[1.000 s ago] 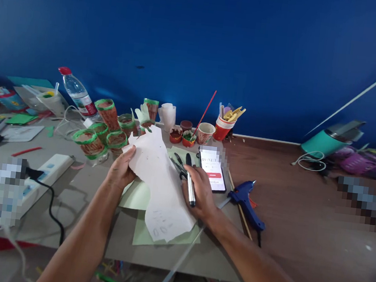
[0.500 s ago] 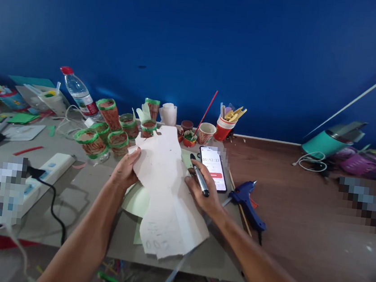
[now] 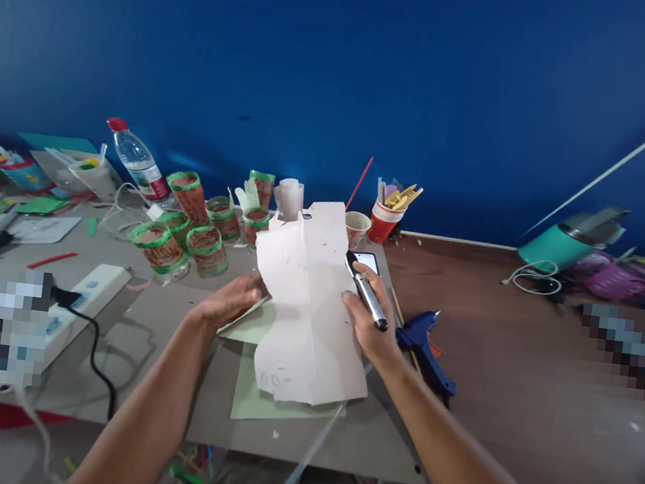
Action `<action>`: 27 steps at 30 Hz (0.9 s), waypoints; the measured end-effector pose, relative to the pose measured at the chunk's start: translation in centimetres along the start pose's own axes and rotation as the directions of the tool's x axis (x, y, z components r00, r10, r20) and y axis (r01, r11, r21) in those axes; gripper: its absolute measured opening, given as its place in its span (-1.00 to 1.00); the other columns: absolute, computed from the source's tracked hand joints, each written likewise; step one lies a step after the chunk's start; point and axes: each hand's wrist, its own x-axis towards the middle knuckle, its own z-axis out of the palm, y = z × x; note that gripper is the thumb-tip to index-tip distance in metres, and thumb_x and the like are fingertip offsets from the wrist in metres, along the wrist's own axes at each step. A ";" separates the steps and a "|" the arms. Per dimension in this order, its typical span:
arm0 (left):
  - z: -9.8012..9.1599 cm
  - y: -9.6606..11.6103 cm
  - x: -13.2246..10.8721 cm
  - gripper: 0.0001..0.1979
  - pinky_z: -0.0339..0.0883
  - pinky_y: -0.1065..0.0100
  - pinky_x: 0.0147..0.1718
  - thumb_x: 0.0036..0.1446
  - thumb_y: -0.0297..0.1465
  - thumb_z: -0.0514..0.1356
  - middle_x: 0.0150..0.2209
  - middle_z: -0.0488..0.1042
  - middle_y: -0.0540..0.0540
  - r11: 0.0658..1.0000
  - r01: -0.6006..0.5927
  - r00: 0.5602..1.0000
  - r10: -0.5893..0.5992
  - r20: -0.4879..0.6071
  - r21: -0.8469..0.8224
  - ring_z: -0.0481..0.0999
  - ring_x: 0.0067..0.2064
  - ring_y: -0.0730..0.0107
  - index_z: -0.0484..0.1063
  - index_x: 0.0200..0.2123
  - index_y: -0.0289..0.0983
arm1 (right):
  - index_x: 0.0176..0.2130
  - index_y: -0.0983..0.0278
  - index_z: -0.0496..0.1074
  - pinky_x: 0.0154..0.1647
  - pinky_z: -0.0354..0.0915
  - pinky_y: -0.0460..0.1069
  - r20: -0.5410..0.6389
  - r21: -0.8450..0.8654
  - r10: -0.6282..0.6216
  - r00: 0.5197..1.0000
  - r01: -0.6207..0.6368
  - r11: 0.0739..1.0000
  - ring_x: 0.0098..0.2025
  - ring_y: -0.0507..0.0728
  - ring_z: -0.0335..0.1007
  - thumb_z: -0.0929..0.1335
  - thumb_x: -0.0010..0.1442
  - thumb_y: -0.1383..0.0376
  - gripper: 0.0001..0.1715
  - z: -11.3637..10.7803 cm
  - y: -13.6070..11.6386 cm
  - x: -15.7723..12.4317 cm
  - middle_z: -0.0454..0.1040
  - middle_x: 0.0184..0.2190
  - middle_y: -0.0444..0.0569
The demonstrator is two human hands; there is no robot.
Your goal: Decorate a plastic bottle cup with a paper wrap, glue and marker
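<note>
A white cut-out paper sheet (image 3: 309, 303) stands lifted above the grey table (image 3: 167, 380), creased down its middle. My right hand (image 3: 368, 321) grips its right edge and also holds a black and silver marker (image 3: 366, 292). My left hand (image 3: 231, 303) is closed on the edge of a light green sheet (image 3: 258, 402) lying under the white paper, at the white paper's left side. A phone (image 3: 368, 261) lies just behind my right hand, mostly hidden.
Green-rimmed brown paper cups (image 3: 183, 238) cluster at the back left beside a water bottle (image 3: 133, 162). A red cup of sticks (image 3: 384, 216) stands at the back. A blue glue gun (image 3: 423, 351) lies to the right, a power strip (image 3: 80, 300) to the left.
The white paper has been raised from lying flat to nearly upright and turned. My right hand moved up with the marker, hiding the phone. My left hand dropped to the green sheet.
</note>
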 end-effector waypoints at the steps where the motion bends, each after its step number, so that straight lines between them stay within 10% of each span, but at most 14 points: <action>1: -0.1 0.1 -0.1 -0.37 0.17 0.02 0.12 -0.04 -0.15 0.33 0.10 0.43 -0.31 0.998 0.032 0.999 -0.034 0.028 0.057 0.31 0.18 -0.15 0.40 0.07 -0.34 | 0.09 0.15 0.32 -0.26 0.24 0.02 -0.004 -0.014 0.005 1.000 -0.005 1.000 -0.35 0.08 0.23 0.35 0.12 0.29 -0.49 -0.1 -0.1 0.0 0.37 -0.26 -0.08; 12: -1.1 -0.7 0.5 -0.70 0.28 0.19 0.03 0.06 -0.41 0.21 -0.08 0.58 -0.09 0.867 0.163 0.986 -0.162 -0.043 0.470 0.50 -0.02 0.20 0.53 -0.10 -0.20 | 0.10 0.18 0.29 -0.46 0.19 -0.01 0.046 -0.127 -0.064 0.997 0.070 0.989 -0.52 0.05 0.11 0.31 0.15 0.27 -0.50 -0.2 -0.1 0.1 0.26 -0.44 -0.15; 27: 0.7 0.6 0.8 -0.67 0.34 0.36 -0.13 0.05 -0.48 0.05 -0.15 0.57 -0.10 0.337 0.158 0.988 -0.054 -0.148 0.928 0.52 -0.13 0.23 0.51 -0.16 -0.24 | 0.08 0.20 0.31 -0.43 0.23 -0.01 0.039 -0.178 -0.076 0.996 0.081 0.981 -0.49 0.06 0.17 0.30 0.16 0.26 -0.53 -0.7 -0.6 0.2 0.29 -0.46 -0.15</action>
